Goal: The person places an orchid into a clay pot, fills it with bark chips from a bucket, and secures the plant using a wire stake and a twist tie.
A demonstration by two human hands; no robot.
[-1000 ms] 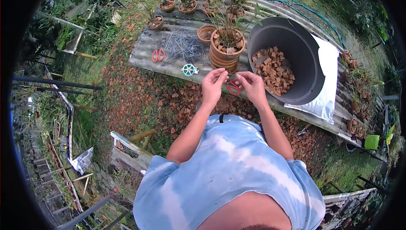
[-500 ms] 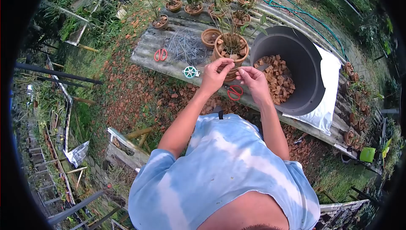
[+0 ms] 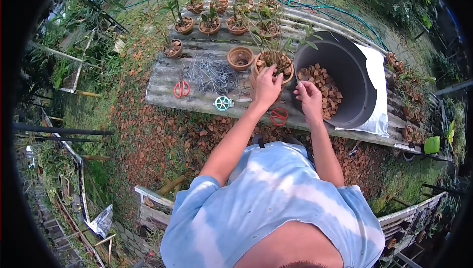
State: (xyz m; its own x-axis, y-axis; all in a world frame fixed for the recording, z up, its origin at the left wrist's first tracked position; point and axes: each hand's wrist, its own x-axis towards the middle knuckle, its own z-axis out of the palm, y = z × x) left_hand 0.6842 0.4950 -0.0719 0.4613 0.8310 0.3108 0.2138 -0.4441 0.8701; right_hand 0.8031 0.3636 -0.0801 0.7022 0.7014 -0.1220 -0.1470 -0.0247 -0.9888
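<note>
Left hand (image 3: 267, 88) is at the front of the potted plant (image 3: 272, 57), fingers among the lower stems, thumb slightly apart near the rim; can't tell whether it grips anything. Right hand (image 3: 310, 101) is off the pot, just beside the near-left rim of the black tub (image 3: 357, 83): fingers curled, thumb and fingertips in a narrow pinch, contents too small to make out. Plant sits near the table's front edge, between the tub and a terracotta pot (image 3: 241, 51). Tub is tilted, brown chunks (image 3: 322, 88) inside. Left of the plant on the corrugated table (image 3: 165, 88): pile of metal wires (image 3: 212, 74), green-and-white reel (image 3: 223, 103), red-handled scissors (image 3: 182, 89). Second red scissors (image 3: 279, 116) at the front edge, below the hands.
</note>
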